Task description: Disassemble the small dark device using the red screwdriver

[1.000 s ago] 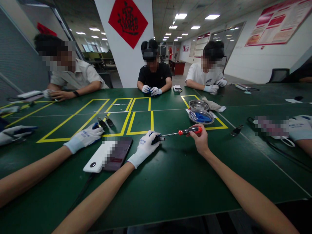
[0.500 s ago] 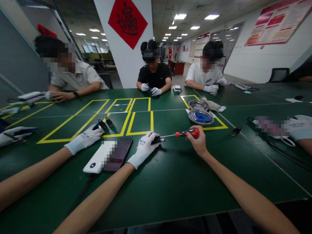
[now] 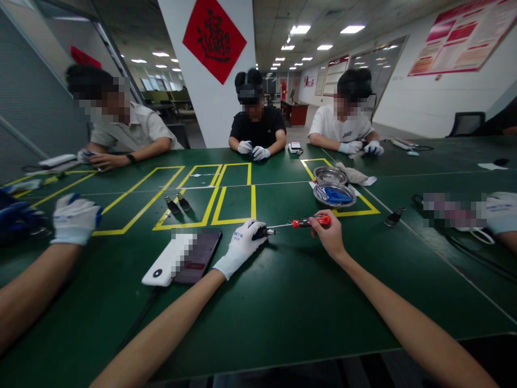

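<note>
Green is shown by the tabletop in the head view, with yellow tape laid across it in rectangles. Of the two hands, the left hand is gloved in white, and a small black piece with a silvery end is pinched in its curled fingers, just above the middle of the near half. At three o'clock from it, a red-and-black screwdriver is gripped by the bare right hand, its shaft pointed at nine o'clock towards the piece; whether the tip is touching cannot be told. At eight o'clock from the left hand, a dark phone and a white device are set side by side; at ten o'clock, two black fittings are stood close together. Two metal dishes are placed at twelve o'clock from the right hand, blue material being held in the nearer one. At nine o'clock, well apart, a co-worker's gloved hand is seen.
</note>
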The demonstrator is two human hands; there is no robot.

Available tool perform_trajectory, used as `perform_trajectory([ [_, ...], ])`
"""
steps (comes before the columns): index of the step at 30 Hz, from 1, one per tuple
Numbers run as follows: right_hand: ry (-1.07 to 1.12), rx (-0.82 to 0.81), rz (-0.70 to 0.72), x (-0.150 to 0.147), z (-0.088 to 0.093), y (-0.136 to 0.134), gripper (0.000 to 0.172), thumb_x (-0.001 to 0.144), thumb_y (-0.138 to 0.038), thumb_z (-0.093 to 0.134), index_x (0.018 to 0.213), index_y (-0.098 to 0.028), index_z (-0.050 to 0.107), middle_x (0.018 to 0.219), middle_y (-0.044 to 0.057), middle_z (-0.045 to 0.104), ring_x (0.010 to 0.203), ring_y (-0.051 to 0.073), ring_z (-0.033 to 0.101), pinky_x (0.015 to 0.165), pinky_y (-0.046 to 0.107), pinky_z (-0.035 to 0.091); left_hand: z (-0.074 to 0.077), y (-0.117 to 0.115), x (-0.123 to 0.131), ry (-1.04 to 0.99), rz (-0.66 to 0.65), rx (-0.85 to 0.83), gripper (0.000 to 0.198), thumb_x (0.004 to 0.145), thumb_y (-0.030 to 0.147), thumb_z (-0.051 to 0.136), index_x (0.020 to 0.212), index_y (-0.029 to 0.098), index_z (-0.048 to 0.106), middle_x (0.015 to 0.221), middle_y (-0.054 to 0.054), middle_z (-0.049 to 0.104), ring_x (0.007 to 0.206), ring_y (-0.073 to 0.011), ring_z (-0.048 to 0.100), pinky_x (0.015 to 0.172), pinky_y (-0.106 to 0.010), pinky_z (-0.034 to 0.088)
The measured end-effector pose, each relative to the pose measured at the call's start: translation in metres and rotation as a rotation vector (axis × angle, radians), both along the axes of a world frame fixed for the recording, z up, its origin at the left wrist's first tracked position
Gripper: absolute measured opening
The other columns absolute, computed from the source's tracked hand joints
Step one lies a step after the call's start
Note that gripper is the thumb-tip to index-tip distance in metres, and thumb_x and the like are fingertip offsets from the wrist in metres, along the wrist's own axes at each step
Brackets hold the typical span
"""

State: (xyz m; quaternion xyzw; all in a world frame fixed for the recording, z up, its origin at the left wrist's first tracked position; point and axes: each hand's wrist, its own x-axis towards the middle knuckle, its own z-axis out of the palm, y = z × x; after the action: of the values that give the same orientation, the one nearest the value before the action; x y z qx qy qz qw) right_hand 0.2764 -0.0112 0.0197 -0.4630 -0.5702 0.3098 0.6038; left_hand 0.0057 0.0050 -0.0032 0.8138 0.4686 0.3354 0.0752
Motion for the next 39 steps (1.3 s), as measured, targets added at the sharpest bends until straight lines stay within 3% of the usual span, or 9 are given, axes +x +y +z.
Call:
perform_trajectory([
  [8, 0.117, 0.015, 0.147, 0.0, 0.005, 0.001, 0.042, 0.07, -0.034, 0.072, 0.103, -0.023, 0.049, 0.099, 0.003, 0.061, 0.088, 0.02, 0.063, 0.076, 0.035, 0.056, 0.001, -0.001, 0.001, -0.023, -0.01, -0.007, 0.033, 0.077, 0.024, 0.063, 0.109, 0.026, 0.056, 0.101, -0.003, 0.057, 0.096, -0.0196, 0.058, 0.082, -0.031, 0.048],
  [10, 0.105, 0.017, 0.14, 0.0, 0.005, 0.0, 0.041, 0.07, -0.034, 0.073, 0.101, -0.023, 0.05, 0.096, 0.002, 0.062, 0.084, 0.019, 0.064, 0.075, 0.034, 0.056, 0.0, -0.001, 0.001, -0.033, -0.006, -0.011, 0.032, 0.077, 0.025, 0.063, 0.109, 0.026, 0.056, 0.101, -0.003, 0.057, 0.096, -0.0199, 0.058, 0.083, -0.032, 0.047],
  [15, 0.057, -0.027, 0.017, 0.002, 0.002, 0.0, 0.032, 0.072, -0.044, 0.07, 0.088, -0.021, 0.054, 0.072, -0.001, 0.06, 0.054, 0.014, 0.059, 0.051, 0.029, 0.052, 0.0, -0.002, 0.002, -0.039, -0.01, -0.024, 0.032, 0.078, 0.025, 0.062, 0.109, 0.026, 0.057, 0.101, -0.003, 0.056, 0.095, -0.0202, 0.057, 0.083, -0.032, 0.047],
  [22, 0.221, -0.026, -0.076, 0.006, -0.006, 0.009, 0.039, 0.07, -0.048, 0.07, 0.094, -0.02, 0.055, 0.079, 0.0, 0.063, 0.061, 0.017, 0.065, 0.06, 0.034, 0.058, 0.002, -0.001, 0.001, -0.177, 0.03, -0.067, 0.03, 0.074, 0.028, 0.065, 0.103, 0.025, 0.06, 0.1, -0.004, 0.06, 0.096, -0.0216, 0.058, 0.086, -0.035, 0.046],
  [27, 0.289, -0.058, -0.076, 0.006, -0.018, 0.016, 0.043, 0.065, -0.046, 0.075, 0.092, -0.019, 0.054, 0.082, 0.0, 0.063, 0.065, 0.017, 0.067, 0.064, 0.035, 0.06, -0.002, 0.015, -0.005, -0.532, 0.116, -0.246, 0.028, 0.071, 0.035, 0.066, 0.095, 0.021, 0.06, 0.093, -0.005, 0.065, 0.09, -0.022, 0.061, 0.084, -0.036, 0.047],
  [33, 0.232, -0.075, -0.056, 0.001, -0.025, 0.015, 0.043, 0.065, -0.048, 0.074, 0.09, -0.019, 0.054, 0.086, 0.002, 0.063, 0.066, 0.017, 0.067, 0.063, 0.036, 0.06, 0.008, 0.061, -0.046, -0.915, 0.177, -0.515, 0.041, 0.054, 0.033, 0.077, 0.086, 0.015, 0.059, 0.081, -0.006, 0.064, 0.07, -0.0194, 0.061, 0.07, -0.036, 0.05],
  [39, 0.211, -0.088, -0.041, 0.003, -0.023, 0.014, 0.042, 0.068, -0.048, 0.073, 0.092, -0.02, 0.054, 0.088, 0.003, 0.063, 0.069, 0.019, 0.067, 0.066, 0.037, 0.06, 0.028, 0.11, -0.122, -0.87, 0.358, -0.322, 0.047, 0.049, 0.032, 0.078, 0.087, 0.012, 0.059, 0.081, -0.006, 0.064, 0.075, -0.0203, 0.06, 0.074, -0.037, 0.049],
])
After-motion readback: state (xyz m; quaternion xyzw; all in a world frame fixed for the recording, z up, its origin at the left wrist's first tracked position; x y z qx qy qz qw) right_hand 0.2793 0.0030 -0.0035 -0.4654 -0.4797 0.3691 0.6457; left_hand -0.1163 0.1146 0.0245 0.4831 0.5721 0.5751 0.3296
